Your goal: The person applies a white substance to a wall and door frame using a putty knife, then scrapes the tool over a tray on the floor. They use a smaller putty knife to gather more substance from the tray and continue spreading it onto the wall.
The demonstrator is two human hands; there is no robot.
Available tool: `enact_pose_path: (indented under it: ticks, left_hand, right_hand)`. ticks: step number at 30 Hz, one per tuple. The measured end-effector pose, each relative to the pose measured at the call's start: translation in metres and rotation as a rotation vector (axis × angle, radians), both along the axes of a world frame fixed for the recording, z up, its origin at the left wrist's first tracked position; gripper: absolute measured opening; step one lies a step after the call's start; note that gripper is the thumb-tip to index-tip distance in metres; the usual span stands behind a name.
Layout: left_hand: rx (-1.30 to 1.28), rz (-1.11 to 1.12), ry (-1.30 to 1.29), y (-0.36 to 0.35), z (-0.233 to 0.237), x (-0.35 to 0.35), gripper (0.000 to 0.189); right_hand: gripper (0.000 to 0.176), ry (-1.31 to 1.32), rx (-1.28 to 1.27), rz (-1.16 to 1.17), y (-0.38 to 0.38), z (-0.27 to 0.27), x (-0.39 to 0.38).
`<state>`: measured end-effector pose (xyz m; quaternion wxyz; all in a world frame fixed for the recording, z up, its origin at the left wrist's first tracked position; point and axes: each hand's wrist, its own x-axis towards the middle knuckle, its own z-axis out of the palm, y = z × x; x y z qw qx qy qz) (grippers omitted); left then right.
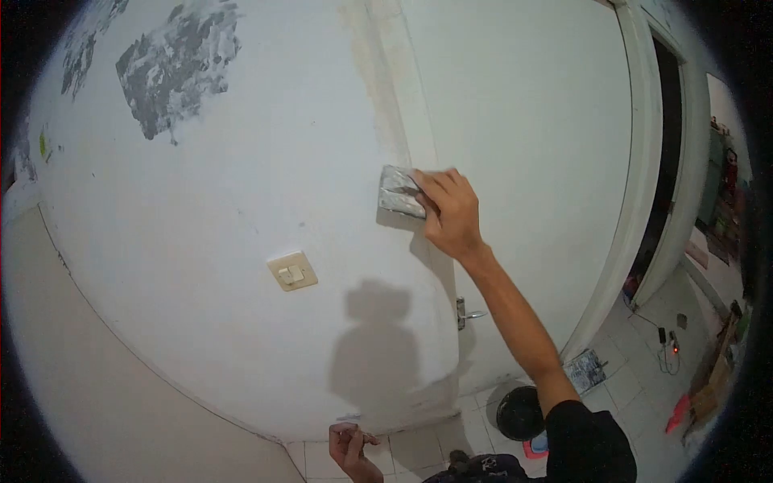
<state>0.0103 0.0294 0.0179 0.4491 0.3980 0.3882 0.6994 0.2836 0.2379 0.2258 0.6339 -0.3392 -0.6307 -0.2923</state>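
My right hand [452, 211] grips a flat metal scraper [398, 193] smeared with grey-white paste, its blade against the white wall [217, 209] beside the door frame. Low in the view, my left hand [352, 451] has its fingers curled around something thin, too small to make out. A cream light switch [292, 272] sits on the wall left of the scraper. Grey rough patches [177, 68] mark the wall at the upper left.
A white door [523, 161] with a metal handle [469, 314] is on the right. On the tiled floor stand a black bucket [520, 412] and a paste-smeared board [585, 370]. A cable [663, 348] lies farther right.
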Motion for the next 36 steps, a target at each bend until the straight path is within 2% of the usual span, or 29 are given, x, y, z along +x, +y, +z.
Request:
enact_pose_path:
  ticks: [2,3,7,11,13,16,18,19,21,22,24,26,28,29,31,34,36]
  left_hand:
    - [0.016,0.026,-0.033,0.002,-0.004,-0.003,0.002]
    - [0.005,0.028,-0.029,0.002,-0.005,-0.003,0.002]
    - [-0.078,0.087,-0.033,0.010,-0.002,-0.003,0.003]
    - [-0.091,0.077,-0.043,0.012,-0.005,-0.001,0.005]
    - [-0.076,0.088,-0.045,0.012,0.000,0.002,0.007]
    - [-0.085,0.081,-0.038,0.004,0.000,0.004,0.007]
    - [-0.085,0.058,-0.012,0.001,0.000,0.002,0.004]
    - [-0.091,0.035,-0.019,-0.001,-0.002,0.002,0.004]
    - [-0.108,0.007,-0.028,-0.005,-0.001,0.007,0.003]
    - [-0.117,0.011,-0.052,-0.009,0.002,0.011,0.006]
    - [-0.130,0.017,-0.069,-0.014,0.005,0.015,0.010]
    - [-0.129,0.006,-0.031,-0.016,0.005,0.015,0.008]
    - [-0.102,-0.042,-0.011,-0.017,-0.003,0.006,0.005]
    - [-0.072,-0.091,0.004,-0.018,-0.008,0.001,0.003]
    - [-0.072,-0.077,-0.003,-0.020,-0.011,-0.003,0.003]
    - [-0.085,-0.047,-0.006,-0.020,-0.017,-0.009,0.004]
    - [-0.101,-0.031,-0.002,-0.017,-0.015,-0.011,0.005]
  right_hand:
    - [0.045,-0.237,-0.029,-0.065,0.000,0.029,0.000]
    - [0.050,-0.310,-0.166,-0.097,0.000,0.036,0.000]
    - [0.052,-0.423,-0.083,-0.093,0.007,0.015,0.008]
    - [0.055,-0.540,-0.168,-0.087,0.004,-0.061,0.016]
    - [0.052,-0.578,-0.300,-0.048,-0.006,-0.111,0.016]
    - [0.044,-0.583,-0.321,-0.017,-0.017,-0.176,0.020]
    - [0.035,-0.255,-0.515,0.130,-0.025,-0.203,0.019]
    - [0.035,-0.255,-0.505,0.121,-0.032,-0.201,0.014]
    - [0.028,0.572,-0.695,0.417,-0.050,-0.196,0.002]
    - [0.028,0.576,-0.705,0.411,-0.055,-0.192,-0.001]
    - [0.030,0.860,-0.555,0.605,-0.053,-0.176,-0.006]
    - [0.032,0.844,-0.467,0.587,-0.044,-0.160,-0.015]
    - [0.029,0.845,-0.287,0.357,-0.038,-0.141,-0.026]
    - [0.029,0.845,-0.291,0.359,-0.032,-0.135,-0.027]
    - [0.026,0.578,-0.112,0.018,-0.020,-0.123,-0.028]
    - [0.030,0.479,0.031,-0.098,0.004,-0.115,-0.037]
    - [0.032,0.448,0.023,-0.149,0.020,-0.122,-0.047]
